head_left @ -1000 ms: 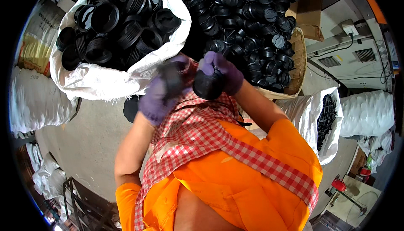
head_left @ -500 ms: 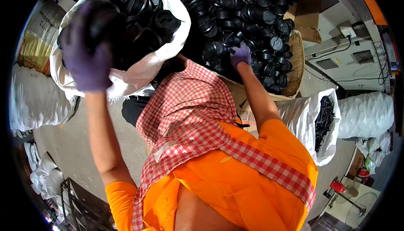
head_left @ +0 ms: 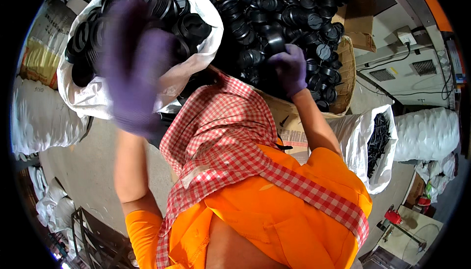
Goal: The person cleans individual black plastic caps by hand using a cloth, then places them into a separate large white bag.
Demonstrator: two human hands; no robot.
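Observation:
My left hand (head_left: pixel 132 68), in a purple glove and smeared by motion, hovers over the near edge of a white woven sack (head_left: pixel 208 58). Its fingers stretch away from the thumb, and I see nothing held between them. Black round threaded caps (head_left: pixel 194 26) fill the sack. My right hand (head_left: pixel 292 68), gloved the same way, grips a black round cap (head_left: pixel 274 42) above a big pile of similar black caps (head_left: pixel 267 1). A shallow woven basket (head_left: pixel 347 68) holds that pile; its left side is hidden in shadow.
A smaller white sack (head_left: pixel 390 163) of thin black pieces stands at the right, beside a full white sack (head_left: pixel 427 134). A cardboard box (head_left: pixel 294 127) sits below the basket. More white sacks (head_left: pixel 44 117) lie at the left. A grey cabinet (head_left: pixel 407 73) with cables is at the right.
My left hand has swung right and nearer to me, off the left part of the sack; the dark thing in it no longer shows. My right hand has lifted from the pile with a cap.

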